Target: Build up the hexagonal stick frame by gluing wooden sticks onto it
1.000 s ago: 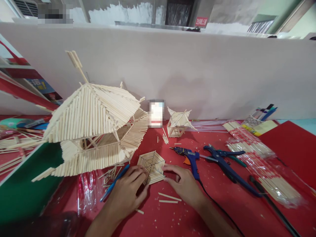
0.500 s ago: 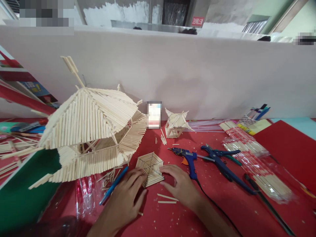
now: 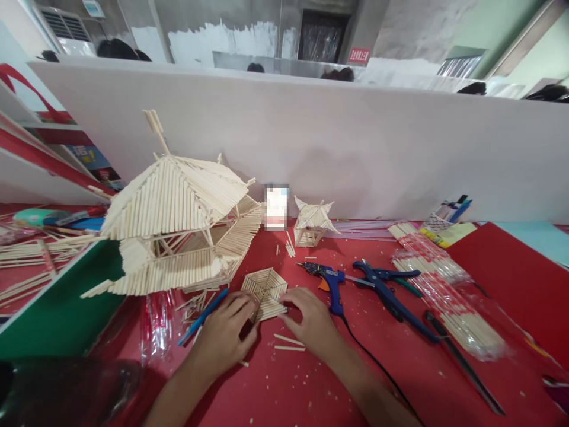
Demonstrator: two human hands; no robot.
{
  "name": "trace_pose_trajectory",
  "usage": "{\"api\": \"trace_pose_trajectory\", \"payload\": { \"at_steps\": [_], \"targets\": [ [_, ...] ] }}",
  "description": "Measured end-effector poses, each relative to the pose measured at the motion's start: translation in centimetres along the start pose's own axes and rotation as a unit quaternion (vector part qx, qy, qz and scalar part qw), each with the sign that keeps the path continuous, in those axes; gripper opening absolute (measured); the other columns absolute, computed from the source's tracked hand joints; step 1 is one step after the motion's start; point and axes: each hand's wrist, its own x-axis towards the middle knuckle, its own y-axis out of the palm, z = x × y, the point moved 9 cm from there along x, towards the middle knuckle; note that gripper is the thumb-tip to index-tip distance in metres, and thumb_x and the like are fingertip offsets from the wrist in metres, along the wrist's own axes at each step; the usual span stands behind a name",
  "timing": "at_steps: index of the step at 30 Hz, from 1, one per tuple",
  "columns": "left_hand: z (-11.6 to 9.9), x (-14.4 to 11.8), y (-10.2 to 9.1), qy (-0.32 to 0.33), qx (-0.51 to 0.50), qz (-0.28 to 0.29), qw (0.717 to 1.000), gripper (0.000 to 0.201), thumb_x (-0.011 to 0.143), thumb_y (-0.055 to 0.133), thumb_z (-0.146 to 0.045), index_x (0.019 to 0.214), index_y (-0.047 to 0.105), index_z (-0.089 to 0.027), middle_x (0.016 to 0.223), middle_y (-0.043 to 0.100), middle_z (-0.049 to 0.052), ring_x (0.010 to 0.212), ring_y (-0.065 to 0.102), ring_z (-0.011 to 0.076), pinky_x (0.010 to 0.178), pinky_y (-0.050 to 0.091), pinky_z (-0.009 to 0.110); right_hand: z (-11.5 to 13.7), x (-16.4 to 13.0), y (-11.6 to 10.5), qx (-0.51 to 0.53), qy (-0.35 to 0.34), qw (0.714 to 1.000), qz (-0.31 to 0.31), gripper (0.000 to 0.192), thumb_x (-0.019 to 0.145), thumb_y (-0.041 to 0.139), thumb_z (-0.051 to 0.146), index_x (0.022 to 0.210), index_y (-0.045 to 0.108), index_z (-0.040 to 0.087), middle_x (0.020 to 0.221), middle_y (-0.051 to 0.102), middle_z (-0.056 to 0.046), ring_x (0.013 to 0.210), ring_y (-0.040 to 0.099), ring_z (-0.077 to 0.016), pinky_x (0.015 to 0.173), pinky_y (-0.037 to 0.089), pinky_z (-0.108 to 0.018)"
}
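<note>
A small hexagonal panel of wooden sticks (image 3: 268,290), laid in rings like a web, lies on the red table between my hands. At its left edge my left hand (image 3: 229,323) has its fingers closed on the rim, fingertips partly hidden. My right hand (image 3: 309,320) grips the opposite edge between thumb and fingers. Two loose sticks (image 3: 290,343) lie just below the panel. Left of it, beside my left hand, is a blue pen (image 3: 203,317) over short stick offcuts (image 3: 195,307). A large pavilion model of sticks (image 3: 178,231) with a tiered roof stands behind, on the left.
A small stick pavilion (image 3: 312,224) stands near the white partition (image 3: 377,148). To the right lie a blue glue gun (image 3: 331,283) with a black cord, blue cutters (image 3: 391,296), bagged sticks (image 3: 466,314) and a dark long tool (image 3: 464,362). A dark object (image 3: 66,388) fills the lower left.
The camera view has tilted up and shifted, so things sit a little differently in frame. Both hands stay at the panel's edges; the right thumb has come in closer to its lower right edge.
</note>
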Motion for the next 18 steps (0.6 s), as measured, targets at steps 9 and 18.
{"api": "trace_pose_trajectory", "payload": {
  "at_steps": [9,18],
  "targets": [
    [0.4,-0.9,-0.9,0.054,0.005,0.035,0.998,0.034,0.098,0.04,-0.017,0.128,0.055,-0.021,0.134,0.06,0.008,0.124,0.056,0.0203,0.105,0.047,0.038,1.3,-1.5,-3.2,-0.034,0.027,0.997,0.067,0.004,0.086,0.068,0.02,0.085,0.065,0.021,0.084,0.067,-0.002,0.078,0.062,-0.0178,0.07,0.048,-0.028],
    [0.1,-0.9,-2.0,0.051,0.014,-0.026,0.998,0.03,0.096,0.04,-0.011,0.116,0.06,-0.021,0.11,0.067,0.006,0.101,0.063,0.0196,0.089,0.051,0.033,3.0,-3.5,-1.1,-0.221,0.003,0.962,0.163,0.008,0.09,0.062,0.012,0.089,0.061,0.02,0.09,0.067,-0.003,0.08,0.061,-0.019,0.061,0.04,-0.026]
  ]
}}
